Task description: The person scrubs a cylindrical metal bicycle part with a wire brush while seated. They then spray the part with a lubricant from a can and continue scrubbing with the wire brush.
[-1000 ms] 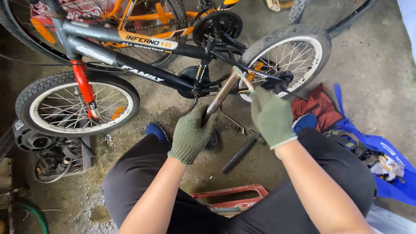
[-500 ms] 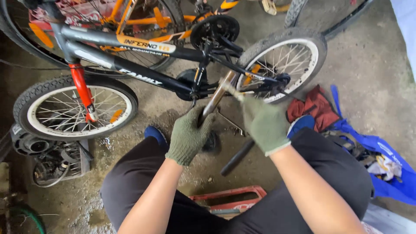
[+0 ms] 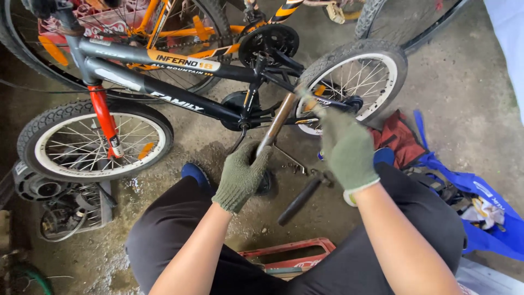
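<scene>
The right hand (image 3: 346,150) has moved up the metal pipe (image 3: 278,121) since a moment ago, toward the small bike's back wheel (image 3: 353,82), so the work is now at that wheel. The left hand (image 3: 241,176) is closed tight around the pipe's low end. The right fingers (image 3: 316,112) seem curled on its top, but it's blurry.

A bike repair workshop: bicycles (image 3: 180,93), spare wheels (image 3: 404,22), parts on stained concrete floor (image 3: 464,98).
</scene>
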